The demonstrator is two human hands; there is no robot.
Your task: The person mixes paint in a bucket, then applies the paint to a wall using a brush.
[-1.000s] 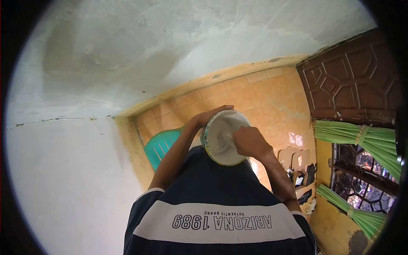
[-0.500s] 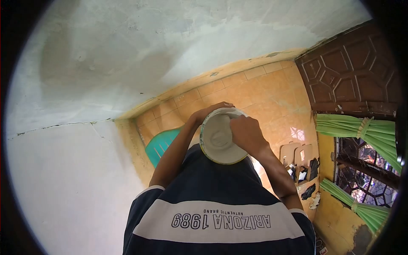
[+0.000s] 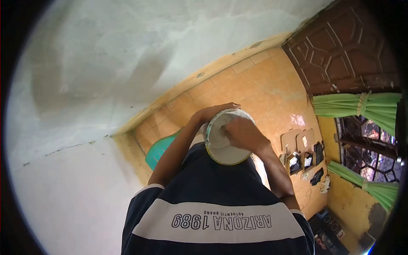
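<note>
A white bucket [image 3: 207,146] with a yellowish-green rim is held against the front of the dark shirt, its mouth turned up towards me. Pale, thick paint-like stuff [image 3: 219,146] lies inside, its surface swirled. My left hand [image 3: 221,109] wraps round the far left side of the bucket at the rim. Over the right part of the mouth, my right hand [image 3: 244,134] is closed in a fist, somewhat blurred. Whatever it grips is hidden by the fingers and the paint-like stuff.
A wall [image 3: 106,63] with pale, patchy paint rises ahead. A green plastic chair [image 3: 159,151] stands at left on the orange tiled floor [image 3: 255,87]. To the right are open boxes [image 3: 297,161], a dark carved door [image 3: 340,51] and a window with green curtains [image 3: 352,105].
My right hand has shifted left and down over the bucket's mouth. The bucket sits slightly further right in view, and the view has turned a little.
</note>
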